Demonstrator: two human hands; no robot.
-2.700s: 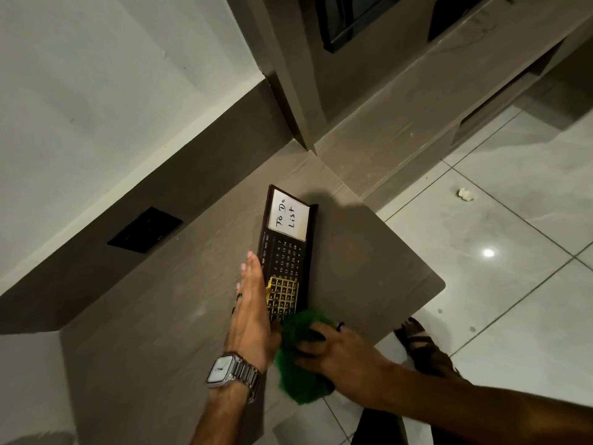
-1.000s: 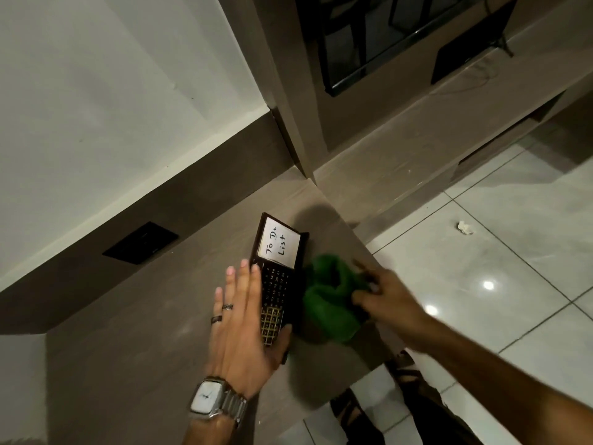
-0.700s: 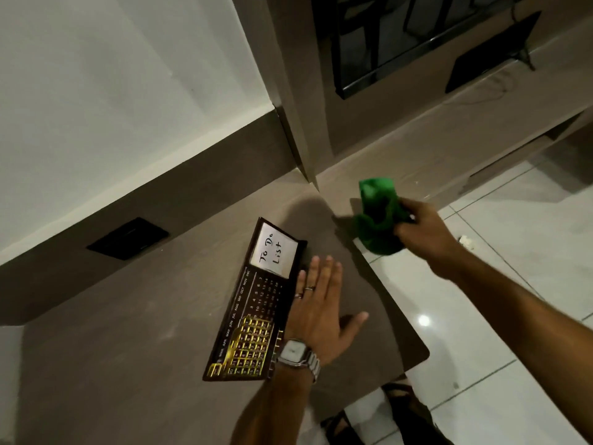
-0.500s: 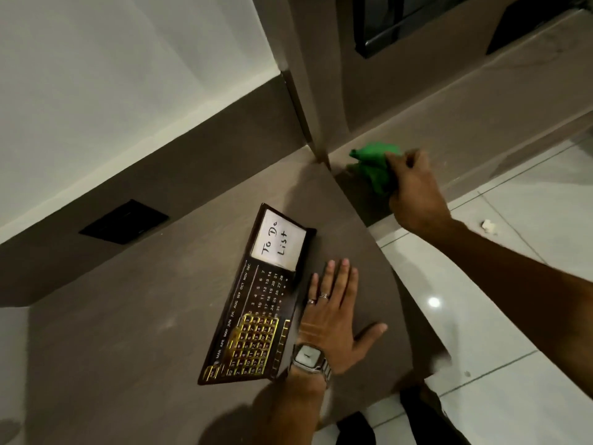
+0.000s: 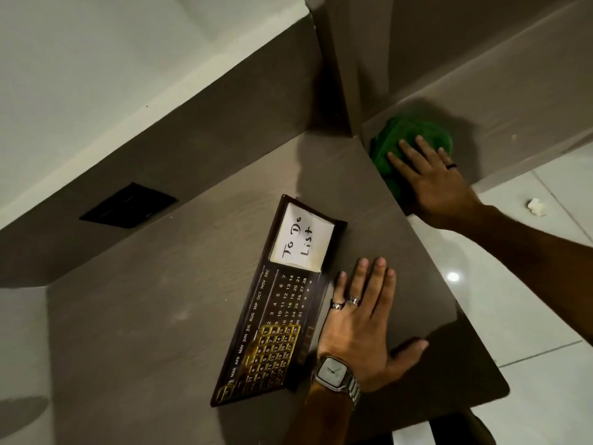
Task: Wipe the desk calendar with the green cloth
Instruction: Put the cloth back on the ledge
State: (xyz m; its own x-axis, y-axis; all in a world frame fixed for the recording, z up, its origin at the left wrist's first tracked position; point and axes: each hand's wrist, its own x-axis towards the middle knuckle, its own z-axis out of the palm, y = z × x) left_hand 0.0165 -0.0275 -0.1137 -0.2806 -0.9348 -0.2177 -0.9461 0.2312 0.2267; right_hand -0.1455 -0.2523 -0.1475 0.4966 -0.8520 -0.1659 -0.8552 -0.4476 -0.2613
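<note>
The dark desk calendar (image 5: 282, 303), with gold date tiles and a white "To Do List" card, lies flat on the brown desk (image 5: 160, 316). My left hand (image 5: 362, 329) rests flat on the desk just right of the calendar, fingers spread, holding nothing. The green cloth (image 5: 401, 142) lies bunched on the lower ledge (image 5: 497, 101) beyond the desk's far right edge. My right hand (image 5: 430, 175) lies on top of the cloth with its fingers extended, pressing it down.
A black socket plate (image 5: 128, 205) sits in the brown wall strip at the left. A vertical panel (image 5: 337, 75) rises at the desk's back corner. White floor tiles (image 5: 513, 284) with a small white scrap (image 5: 536, 207) lie to the right, past the desk's rounded corner.
My right hand carried the green cloth off the calendar, up and right to the ledge, and flattened on it. My left hand crossed from the calendar's left side to its right.
</note>
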